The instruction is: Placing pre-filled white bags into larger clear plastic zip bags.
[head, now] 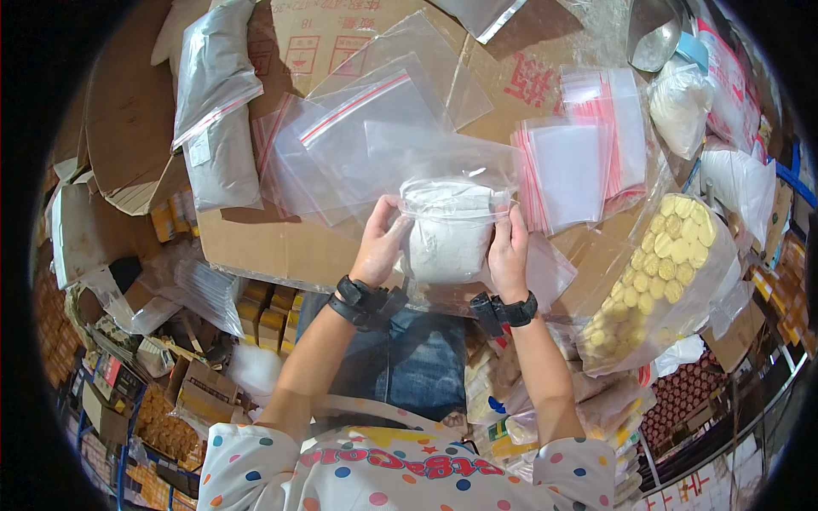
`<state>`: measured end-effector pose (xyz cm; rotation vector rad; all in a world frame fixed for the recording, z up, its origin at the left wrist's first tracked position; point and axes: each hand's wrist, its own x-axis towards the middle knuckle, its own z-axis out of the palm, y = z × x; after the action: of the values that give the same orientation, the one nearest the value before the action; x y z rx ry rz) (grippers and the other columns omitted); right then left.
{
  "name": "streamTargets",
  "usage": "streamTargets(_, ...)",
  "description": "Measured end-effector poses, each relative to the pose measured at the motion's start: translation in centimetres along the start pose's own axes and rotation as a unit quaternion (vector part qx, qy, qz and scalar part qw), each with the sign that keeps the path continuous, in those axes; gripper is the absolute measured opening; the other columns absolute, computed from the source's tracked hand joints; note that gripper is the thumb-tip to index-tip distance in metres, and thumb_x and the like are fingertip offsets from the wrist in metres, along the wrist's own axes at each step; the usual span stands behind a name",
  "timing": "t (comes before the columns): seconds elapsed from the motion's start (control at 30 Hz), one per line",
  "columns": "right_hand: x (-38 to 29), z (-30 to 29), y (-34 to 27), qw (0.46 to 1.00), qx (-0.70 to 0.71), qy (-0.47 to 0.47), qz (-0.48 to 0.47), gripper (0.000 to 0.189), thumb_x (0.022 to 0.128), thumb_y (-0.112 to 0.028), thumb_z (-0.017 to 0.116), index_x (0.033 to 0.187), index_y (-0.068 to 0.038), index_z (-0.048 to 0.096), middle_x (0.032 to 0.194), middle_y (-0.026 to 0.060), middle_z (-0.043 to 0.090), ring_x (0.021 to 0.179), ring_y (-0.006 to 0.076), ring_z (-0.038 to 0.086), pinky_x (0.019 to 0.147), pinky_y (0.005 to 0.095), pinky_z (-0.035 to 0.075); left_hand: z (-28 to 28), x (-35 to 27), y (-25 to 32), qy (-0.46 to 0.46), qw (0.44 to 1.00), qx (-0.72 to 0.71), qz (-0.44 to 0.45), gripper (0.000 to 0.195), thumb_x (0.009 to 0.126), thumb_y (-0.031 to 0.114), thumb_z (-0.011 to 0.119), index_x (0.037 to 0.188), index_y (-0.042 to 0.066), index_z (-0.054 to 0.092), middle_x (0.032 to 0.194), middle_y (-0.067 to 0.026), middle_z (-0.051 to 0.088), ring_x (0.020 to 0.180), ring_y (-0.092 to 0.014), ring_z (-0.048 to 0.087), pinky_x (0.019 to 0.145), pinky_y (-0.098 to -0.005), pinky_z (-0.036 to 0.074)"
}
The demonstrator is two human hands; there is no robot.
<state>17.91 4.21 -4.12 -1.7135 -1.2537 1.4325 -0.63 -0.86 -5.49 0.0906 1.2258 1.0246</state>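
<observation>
A bag of white powder (445, 252) sits in front of me near the cardboard's front edge, with a clear plastic bag (466, 156) around it whose loose end lies flat away from me. My left hand (382, 239) pinches the clear plastic at the powder bag's left side. On the opposite side, my right hand (510, 246) grips the plastic with thumb and fingers. Flat clear zip bags (358, 128) with red seal lines lie just beyond my left hand. To the right of the powder bag are stacked small zip bags (565, 172).
Silvery filled bags (220, 121) lie at the left of the cardboard sheet (275, 252). A bag of yellow round pieces (664, 262) rests at the right. Behind it stand a tied white bag (680, 105) and a metal scoop (652, 38). Boxes (262, 313) fill the floor at lower left.
</observation>
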Motion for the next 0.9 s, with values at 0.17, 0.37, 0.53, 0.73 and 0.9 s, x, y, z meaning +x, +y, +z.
streamTargets(0.17, -0.4, 0.7, -0.1, 0.994, 0.070, 0.074, 0.033, 0.017, 0.096, -0.008, 0.041, 0.101, 0.005, 0.050, 0.085, 0.0052, 0.052, 0.079, 0.0146, 0.045, 0.074, 0.0261, 0.040, 0.2, 1.4, 0.5, -0.007, 0.999, 0.028, 0.025, 0.022, 0.095, 0.008, 0.047, 0.116, 0.002, 0.050, 0.105, -0.0001, 0.056, 0.094, -0.008, 0.052, 0.084, -0.0245, 0.043)
streamTargets(0.37, 0.0, 1.3, -0.6, 0.993, -0.112, 0.037, -0.026, 0.010, 0.090, -0.007, 0.050, 0.085, 0.002, 0.047, 0.065, 0.0140, 0.053, 0.056, 0.0236, 0.049, 0.056, 0.0334, 0.042, -0.3, 1.8, 0.2, 0.103, 0.939, 0.302, 0.128, 0.021, 0.086, 0.002, 0.052, 0.107, -0.002, 0.054, 0.098, -0.0076, 0.058, 0.078, -0.011, 0.058, 0.066, -0.0243, 0.048)
streamTargets(0.53, 1.1, 1.4, 0.8, 0.969, -0.228, 0.035, -0.086, 0.012, 0.086, -0.011, 0.055, 0.084, 0.001, 0.050, 0.072, 0.0213, 0.059, 0.065, 0.0404, 0.056, 0.057, 0.0444, 0.044, -1.2, 2.9, 0.2, 0.089, 0.871, 0.430, 0.219, 0.006, 0.083, -0.002, 0.050, 0.089, -0.004, 0.049, 0.074, -0.0094, 0.045, 0.063, -0.011, 0.050, 0.055, -0.0270, 0.044)
streamTargets(0.73, -1.6, -1.0, 0.5, 0.959, -0.172, -0.125, 0.189, 0.052, 0.090, -0.034, 0.054, 0.126, 0.002, 0.042, 0.108, 0.0250, 0.058, 0.103, 0.0373, 0.055, 0.085, 0.0419, 0.044, -1.7, -0.2, 0.9, 0.047, 0.863, 0.483, 0.139, 0.018, 0.090, 0.012, 0.051, 0.103, 0.000, 0.050, 0.084, -0.0133, 0.056, 0.070, -0.022, 0.057, 0.065, -0.0306, 0.046)
streamTargets(0.9, -4.0, -0.2, 0.4, 0.980, -0.096, -0.158, 0.071, 0.068, 0.079, -0.031, 0.071, 0.127, 0.005, 0.039, 0.123, 0.0181, 0.053, 0.114, 0.0262, 0.051, 0.096, 0.0365, 0.039, -1.7, -0.6, 1.2, -0.001, 0.892, 0.439, 0.107, 0.024, 0.089, 0.017, 0.055, 0.106, 0.002, 0.048, 0.086, -0.0172, 0.054, 0.076, -0.031, 0.057, 0.068, -0.0361, 0.046)
